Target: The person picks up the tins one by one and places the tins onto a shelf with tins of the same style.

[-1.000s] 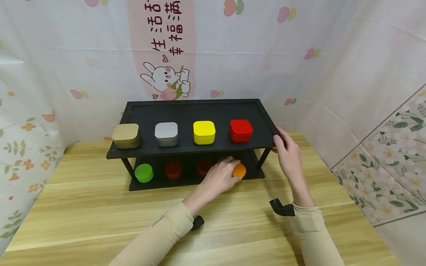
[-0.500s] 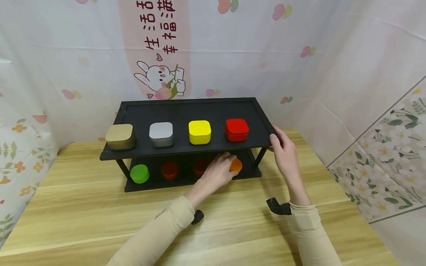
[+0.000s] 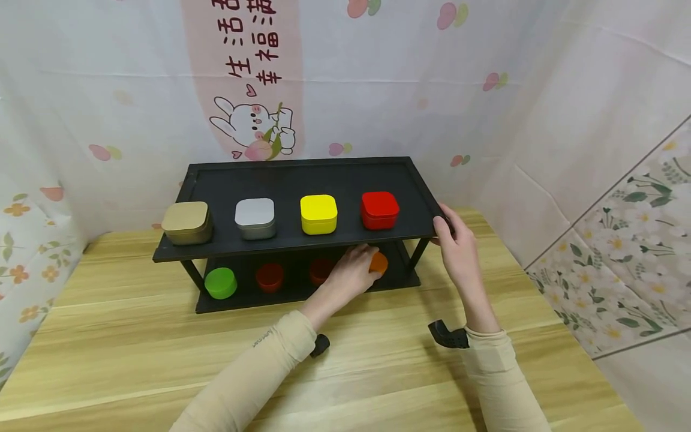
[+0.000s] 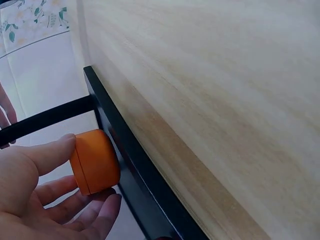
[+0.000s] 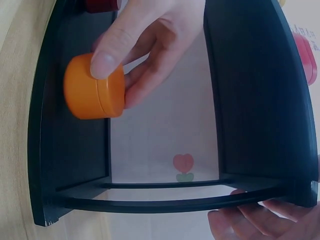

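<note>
A round orange tin (image 3: 379, 263) stands on the lower level of a black two-tier shelf (image 3: 302, 174), near its right end. My left hand (image 3: 351, 273) reaches under the upper tier and holds the tin. In the left wrist view, the thumb lies on the side of the orange tin (image 4: 97, 162), with the fingers curled below it. At the shelf's right end, my right hand (image 3: 459, 252) grips the upper tier's edge, thumb on top. Its fingertips (image 5: 220, 222) show beside the end post in the right wrist view.
On the upper tier sit square tins: gold (image 3: 187, 223), silver (image 3: 255, 219), yellow (image 3: 318, 215) and red (image 3: 379, 210). Below, a green round tin (image 3: 220, 283) and two dark red ones (image 3: 269, 277) stand left of my hand. The shelf rests on a wooden table (image 3: 378, 360).
My left hand has moved the orange tin slightly farther back under the upper tier. The right hand keeps its place on the shelf edge. The head view has shifted a little.
</note>
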`<state>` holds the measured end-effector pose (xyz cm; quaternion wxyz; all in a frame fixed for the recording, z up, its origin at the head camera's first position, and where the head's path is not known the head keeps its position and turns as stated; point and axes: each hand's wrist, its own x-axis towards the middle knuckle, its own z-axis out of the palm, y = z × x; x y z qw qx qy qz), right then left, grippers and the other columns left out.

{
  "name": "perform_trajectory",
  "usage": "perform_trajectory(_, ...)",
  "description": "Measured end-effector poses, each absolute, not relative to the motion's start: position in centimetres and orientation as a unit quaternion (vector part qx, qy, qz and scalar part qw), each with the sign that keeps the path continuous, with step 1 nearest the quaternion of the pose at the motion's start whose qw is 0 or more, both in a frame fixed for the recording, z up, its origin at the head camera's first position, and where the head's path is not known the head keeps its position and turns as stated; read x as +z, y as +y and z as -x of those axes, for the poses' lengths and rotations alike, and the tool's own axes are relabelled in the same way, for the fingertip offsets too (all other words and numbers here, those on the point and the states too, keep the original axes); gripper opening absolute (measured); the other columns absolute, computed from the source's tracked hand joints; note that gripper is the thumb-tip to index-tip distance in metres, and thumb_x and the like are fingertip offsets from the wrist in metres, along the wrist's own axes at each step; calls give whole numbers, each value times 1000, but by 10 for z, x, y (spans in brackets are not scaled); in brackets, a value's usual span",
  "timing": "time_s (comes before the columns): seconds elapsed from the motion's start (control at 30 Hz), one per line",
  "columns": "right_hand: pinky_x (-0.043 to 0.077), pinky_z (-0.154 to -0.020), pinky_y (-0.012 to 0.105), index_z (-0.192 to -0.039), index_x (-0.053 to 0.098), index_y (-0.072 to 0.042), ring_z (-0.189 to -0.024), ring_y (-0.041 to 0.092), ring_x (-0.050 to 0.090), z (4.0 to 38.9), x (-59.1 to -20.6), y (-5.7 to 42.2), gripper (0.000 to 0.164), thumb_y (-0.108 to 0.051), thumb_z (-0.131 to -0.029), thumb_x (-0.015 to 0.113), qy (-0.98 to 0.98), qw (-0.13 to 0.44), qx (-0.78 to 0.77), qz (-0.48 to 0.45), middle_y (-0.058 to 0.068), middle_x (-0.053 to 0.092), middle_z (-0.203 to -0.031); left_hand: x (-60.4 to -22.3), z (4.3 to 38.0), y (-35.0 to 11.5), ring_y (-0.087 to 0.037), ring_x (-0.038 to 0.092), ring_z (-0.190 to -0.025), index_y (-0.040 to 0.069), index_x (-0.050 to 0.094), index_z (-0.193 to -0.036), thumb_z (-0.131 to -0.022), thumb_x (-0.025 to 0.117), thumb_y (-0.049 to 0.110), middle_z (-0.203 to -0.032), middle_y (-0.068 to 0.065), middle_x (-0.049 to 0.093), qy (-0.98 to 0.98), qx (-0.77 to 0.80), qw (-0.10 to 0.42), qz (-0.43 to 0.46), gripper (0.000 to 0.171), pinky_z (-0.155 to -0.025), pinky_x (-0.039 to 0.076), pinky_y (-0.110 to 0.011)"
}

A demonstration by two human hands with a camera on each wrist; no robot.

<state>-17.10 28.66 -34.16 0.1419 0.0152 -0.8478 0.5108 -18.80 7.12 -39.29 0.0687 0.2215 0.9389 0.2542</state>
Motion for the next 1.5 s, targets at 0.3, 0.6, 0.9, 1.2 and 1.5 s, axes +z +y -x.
perform_trajectory(0.3,50,-85,5,-157,44,-19,-124,31,62,172,-338,283,55,-45,-109,43,-847,140,513,-16,15,53,-153,-394,192,70,-33,48,-143,7,49,-151,-99,69,26,-157,-15,48,939,262,89,-207,59,-119,44,-43)
perform_trajectory(0.6,51,-85,5,-157,44,-18,-122,27,62,172,-339,284,55,-45,-109,43,-847,139,512,-15,15,53,-153,-396,195,70,-35,48,-144,5,50,-151,-100,69,27,-158,-16,48,938,264,89,-206,59,-119,44,-44)
perform_trajectory(0.9,51,-85,5,-157,44,-20,-122,29,63,171,-339,283,55,-46,-109,42,-848,139,511,-9,14,54,-153,-396,194,70,-34,50,-142,4,51,-149,-100,69,28,-156,-16,50,939,262,81,-207,57,-118,44,-44)
perform_trajectory(1.2,51,-85,5,-156,45,-20,-122,28,62,171,-339,284,55,-46,-109,43,-847,140,512,-7,13,53,-154,-397,193,71,-33,54,-135,4,53,-148,-100,68,29,-150,-16,53,940,253,82,-214,56,-113,49,-41)
perform_trajectory(1.5,51,-85,5,-156,45,-21,-116,15,63,171,-340,285,53,-45,-109,43,-848,141,511,-7,12,53,-154,-399,192,73,-32,55,-133,5,52,-148,-100,68,30,-149,-16,54,941,247,85,-213,57,-112,50,-40)
